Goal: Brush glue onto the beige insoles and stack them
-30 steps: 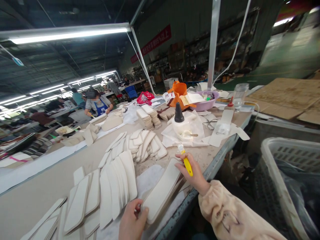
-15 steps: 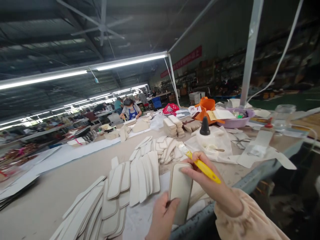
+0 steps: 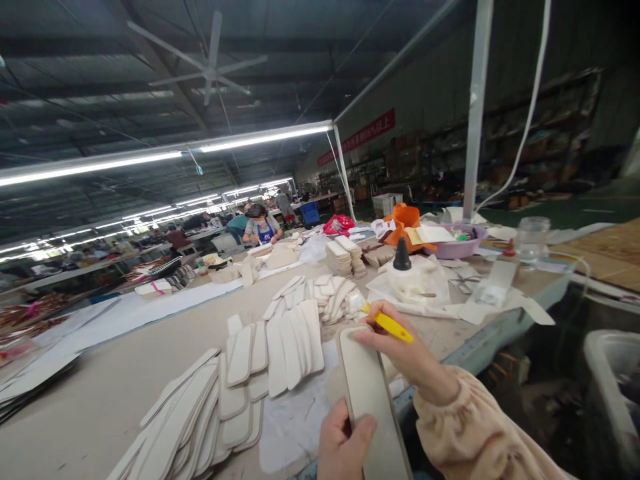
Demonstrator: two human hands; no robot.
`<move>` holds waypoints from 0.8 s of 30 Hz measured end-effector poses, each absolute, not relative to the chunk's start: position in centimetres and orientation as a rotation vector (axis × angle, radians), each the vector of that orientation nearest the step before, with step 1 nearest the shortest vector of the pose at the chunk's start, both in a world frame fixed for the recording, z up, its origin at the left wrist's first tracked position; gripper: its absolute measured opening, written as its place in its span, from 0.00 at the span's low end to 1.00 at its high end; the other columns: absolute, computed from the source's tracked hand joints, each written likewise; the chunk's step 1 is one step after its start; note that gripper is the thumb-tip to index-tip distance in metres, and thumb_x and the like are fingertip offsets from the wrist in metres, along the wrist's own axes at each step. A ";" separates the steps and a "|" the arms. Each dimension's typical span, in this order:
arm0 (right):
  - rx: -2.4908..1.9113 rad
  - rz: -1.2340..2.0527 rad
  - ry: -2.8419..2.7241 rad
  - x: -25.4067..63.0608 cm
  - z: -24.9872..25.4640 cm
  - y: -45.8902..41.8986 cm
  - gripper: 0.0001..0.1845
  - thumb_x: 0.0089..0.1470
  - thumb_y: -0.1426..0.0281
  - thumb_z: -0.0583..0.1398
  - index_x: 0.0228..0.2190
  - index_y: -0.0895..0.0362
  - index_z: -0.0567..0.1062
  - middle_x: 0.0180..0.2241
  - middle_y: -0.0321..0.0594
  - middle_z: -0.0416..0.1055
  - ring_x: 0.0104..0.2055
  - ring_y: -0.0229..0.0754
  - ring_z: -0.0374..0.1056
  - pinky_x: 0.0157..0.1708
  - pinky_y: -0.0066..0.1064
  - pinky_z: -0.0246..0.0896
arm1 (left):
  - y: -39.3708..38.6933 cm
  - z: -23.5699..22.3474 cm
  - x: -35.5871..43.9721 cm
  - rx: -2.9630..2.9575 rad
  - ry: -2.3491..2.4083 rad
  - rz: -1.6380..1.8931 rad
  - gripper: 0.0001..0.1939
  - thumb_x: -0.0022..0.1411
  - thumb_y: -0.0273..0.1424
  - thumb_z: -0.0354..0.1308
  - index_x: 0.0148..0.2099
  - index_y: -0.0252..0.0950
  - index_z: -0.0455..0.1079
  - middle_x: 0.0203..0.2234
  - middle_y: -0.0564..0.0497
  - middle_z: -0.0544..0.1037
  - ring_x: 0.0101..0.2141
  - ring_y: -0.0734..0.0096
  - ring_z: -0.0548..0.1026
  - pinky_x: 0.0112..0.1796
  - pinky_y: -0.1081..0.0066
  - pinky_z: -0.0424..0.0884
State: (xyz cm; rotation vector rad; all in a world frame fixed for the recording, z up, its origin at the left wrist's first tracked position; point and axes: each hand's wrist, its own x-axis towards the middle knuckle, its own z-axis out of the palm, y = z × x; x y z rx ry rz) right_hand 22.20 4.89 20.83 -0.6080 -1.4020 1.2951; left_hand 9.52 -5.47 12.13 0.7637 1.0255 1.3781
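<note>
My left hand grips the side of a long off-white padded strip with rounded ends, its thumb lying on the face. At the upper end, my right hand pinches the same strip and also holds a yellow-handled brush. The pale bristles point up and left, clear of the strip. Just left of my hands, similar pale panels lie fanned out on the table. Longer strips overlap at the lower left. The strip's lower end runs out of the picture.
A white bottle with a black cone cap stands on plastic beyond my right hand. Behind it are an orange bag, a purple basin and a glass jar. A person in a blue apron works across the table.
The view has turned slightly right. The strip now shows more of its length and reaches lower. The brush in my right hand lies flatter, and both hands keep their hold.
</note>
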 end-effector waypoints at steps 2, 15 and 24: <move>-0.609 1.297 -1.406 22.2 20.8 4.9 0.18 0.46 0.66 0.68 0.32 0.52 0.63 0.28 0.29 0.64 0.30 0.36 0.59 0.31 0.27 0.55 | -5.8 12.3 9.6 0.760 1.021 1.379 0.21 0.44 0.40 0.69 0.39 0.33 0.76 0.23 0.49 0.78 0.24 0.69 0.72 0.27 0.71 0.67; -0.592 1.282 -1.428 21.9 21.5 3.3 0.19 0.45 0.64 0.68 0.33 0.52 0.63 0.27 0.29 0.61 0.30 0.36 0.58 0.30 0.28 0.55 | -7.6 12.5 9.4 0.799 1.001 1.410 0.22 0.45 0.38 0.69 0.42 0.33 0.75 0.28 0.47 0.81 0.28 0.65 0.75 0.31 0.68 0.70; -0.515 1.323 -1.235 21.2 20.6 4.4 0.21 0.43 0.65 0.68 0.30 0.52 0.61 0.24 0.26 0.58 0.26 0.34 0.56 0.29 0.27 0.52 | -9.3 12.0 10.4 0.565 0.804 1.056 0.24 0.56 0.49 0.57 0.42 0.34 0.78 0.34 0.41 0.82 0.38 0.52 0.79 0.37 0.57 0.73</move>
